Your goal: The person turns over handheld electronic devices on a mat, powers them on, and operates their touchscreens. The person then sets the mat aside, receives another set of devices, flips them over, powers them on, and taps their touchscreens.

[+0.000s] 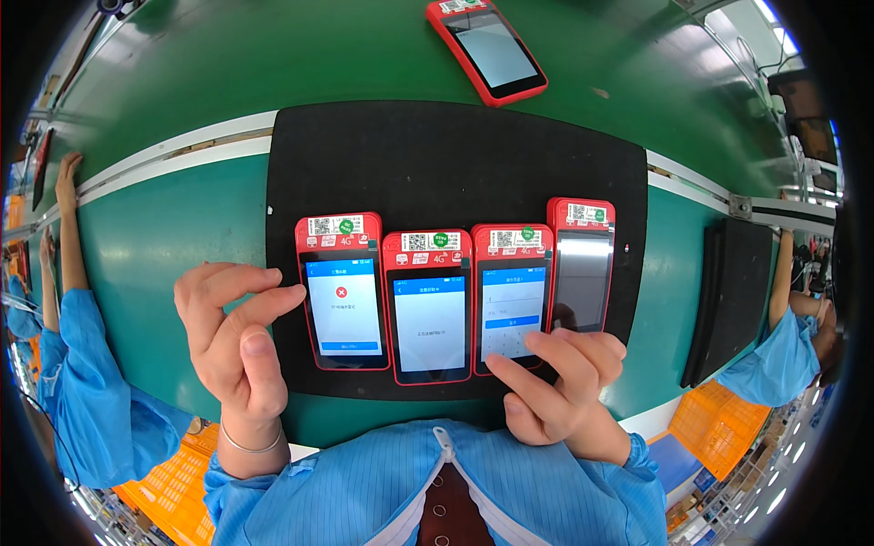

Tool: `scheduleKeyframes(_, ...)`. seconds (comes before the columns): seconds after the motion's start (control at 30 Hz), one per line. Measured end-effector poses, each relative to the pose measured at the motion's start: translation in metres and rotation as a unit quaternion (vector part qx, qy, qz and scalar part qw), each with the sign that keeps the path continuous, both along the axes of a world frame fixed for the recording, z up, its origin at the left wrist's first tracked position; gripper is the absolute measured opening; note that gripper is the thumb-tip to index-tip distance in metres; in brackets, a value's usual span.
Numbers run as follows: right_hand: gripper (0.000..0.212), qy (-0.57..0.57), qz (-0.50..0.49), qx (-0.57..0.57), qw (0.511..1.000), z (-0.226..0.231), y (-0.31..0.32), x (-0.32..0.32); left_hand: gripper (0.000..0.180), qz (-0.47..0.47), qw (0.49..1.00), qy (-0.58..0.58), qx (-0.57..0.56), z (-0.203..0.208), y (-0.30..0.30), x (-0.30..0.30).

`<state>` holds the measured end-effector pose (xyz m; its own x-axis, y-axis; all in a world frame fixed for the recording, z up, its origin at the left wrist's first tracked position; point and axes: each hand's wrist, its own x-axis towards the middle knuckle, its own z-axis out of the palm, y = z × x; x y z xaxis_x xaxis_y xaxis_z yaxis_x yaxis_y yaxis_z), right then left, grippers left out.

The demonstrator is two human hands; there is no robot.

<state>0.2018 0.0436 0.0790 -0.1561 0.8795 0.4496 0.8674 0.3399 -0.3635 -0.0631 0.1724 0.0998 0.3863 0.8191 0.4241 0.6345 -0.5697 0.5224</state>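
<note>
You face a smooth green worktop [182,246] edged by pale metal rails [778,209]. Orange plastic crates [724,423] show low on both your sides.

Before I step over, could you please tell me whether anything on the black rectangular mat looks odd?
Yes: the leftmost red-cased rectangular terminal displays a white-crossed red circle, possibly an error. The rightmost red-cased terminal sits farther forward, breaking the row.

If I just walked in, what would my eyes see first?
Probably four red gadgets in a row on the black mat, screens up. The right hand is over the third gadget from the left, and another red gadget lies beyond the mat on the green table.
</note>
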Motion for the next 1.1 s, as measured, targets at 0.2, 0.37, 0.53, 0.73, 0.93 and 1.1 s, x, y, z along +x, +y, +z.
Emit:
scheduleKeyframes(0.2,0.029,0.006,-0.003,-0.031,1.000,0.003,0.002,-0.001,0.033,0.006,0.998,0.058,0.014,0.007,-0.010,-0.002)
scheduleKeyframes(0.37,0.029,-0.001,-0.001,-0.013,1.000,0.002,-0.001,0.002,0.030,0.010,0.989,0.146,0.016,0.003,-0.029,-0.009)
scheduleKeyframes(0.53,0.029,-0.005,-0.001,-0.022,1.000,0.002,0.000,0.000,0.029,0.001,0.986,0.169,0.007,0.001,-0.049,-0.015)
scheduleKeyframes(0.73,0.028,-0.005,0.001,-0.022,1.000,0.002,0.001,-0.003,0.027,-0.022,0.982,0.184,0.022,-0.006,-0.072,-0.021)
scheduleKeyframes(0.93,0.028,-0.015,0.011,-0.015,1.000,0.003,0.000,-0.004,0.027,0.000,0.981,0.186,0.048,-0.011,-0.077,-0.022)
scheduleKeyframes(1.1,0.028,-0.013,0.001,0.002,1.000,0.001,-0.005,0.001,0.028,0.015,0.981,0.184,0.062,-0.004,-0.069,-0.015)
